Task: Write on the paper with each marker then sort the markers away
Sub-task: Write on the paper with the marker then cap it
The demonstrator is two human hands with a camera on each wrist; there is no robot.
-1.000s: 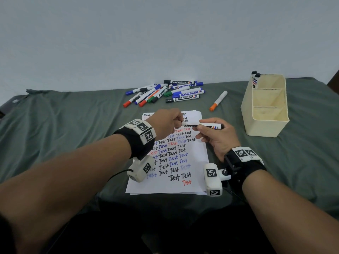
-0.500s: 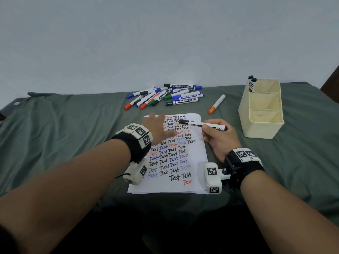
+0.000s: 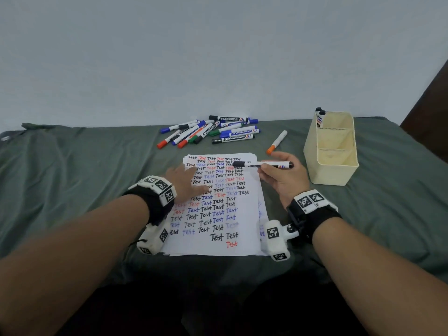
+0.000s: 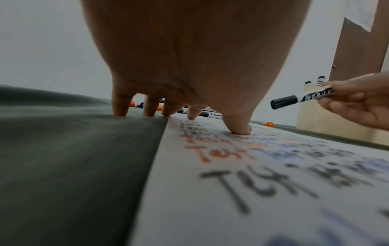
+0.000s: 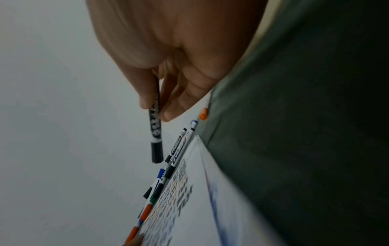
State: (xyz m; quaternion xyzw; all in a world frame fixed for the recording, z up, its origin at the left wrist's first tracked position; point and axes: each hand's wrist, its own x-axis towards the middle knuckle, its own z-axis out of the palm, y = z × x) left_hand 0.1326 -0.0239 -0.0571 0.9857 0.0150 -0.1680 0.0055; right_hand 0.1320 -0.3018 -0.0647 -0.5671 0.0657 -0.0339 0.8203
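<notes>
A white paper (image 3: 218, 209) covered in rows of "Test" in black, blue and red lies on the green cloth. My right hand (image 3: 281, 177) pinches a capped black marker (image 3: 263, 164) level above the paper's top right corner; it shows too in the left wrist view (image 4: 301, 99) and the right wrist view (image 5: 156, 134). My left hand (image 3: 185, 180) lies flat with spread fingers (image 4: 240, 128) pressing the paper's left edge (image 4: 231, 166) and the cloth. A pile of markers (image 3: 208, 130) lies beyond the paper. A lone orange marker (image 3: 276, 142) lies to its right.
A cream three-compartment holder (image 3: 331, 151) stands at the right, with two black-capped markers (image 3: 319, 115) upright in its far compartment. The green cloth (image 3: 72, 178) covers the whole surface up to a pale wall. A dark wooden edge (image 3: 426, 112) shows at far right.
My left hand let go of the marker's cap end and dropped flat onto the paper's left side. The right hand carried the capped marker slightly right, toward the holder.
</notes>
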